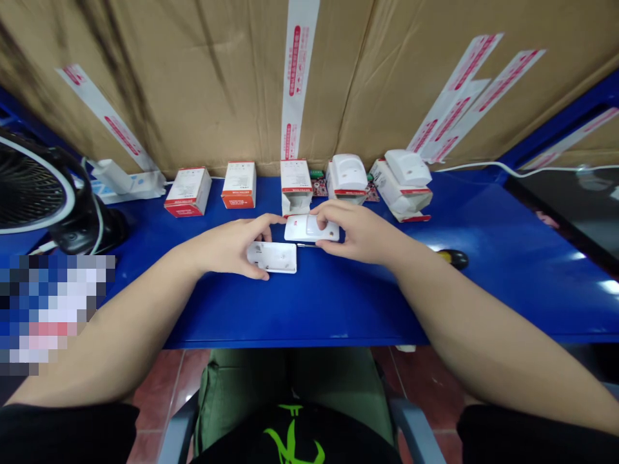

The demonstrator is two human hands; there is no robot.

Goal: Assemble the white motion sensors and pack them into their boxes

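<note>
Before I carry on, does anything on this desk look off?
Mildly, yes: the rightmost box gapes open at its near end, and the white detector housing on top sits askew, overhanging its edge. The middle box gapes open too. I see no spill or clear damage.

The fan (31,183) was cut off by the left edge, the dark screen (575,206) by the right, pixelation hid the item (53,312) below the fan, and the boxes' (239,185) smaller print was too small to tell.
</note>
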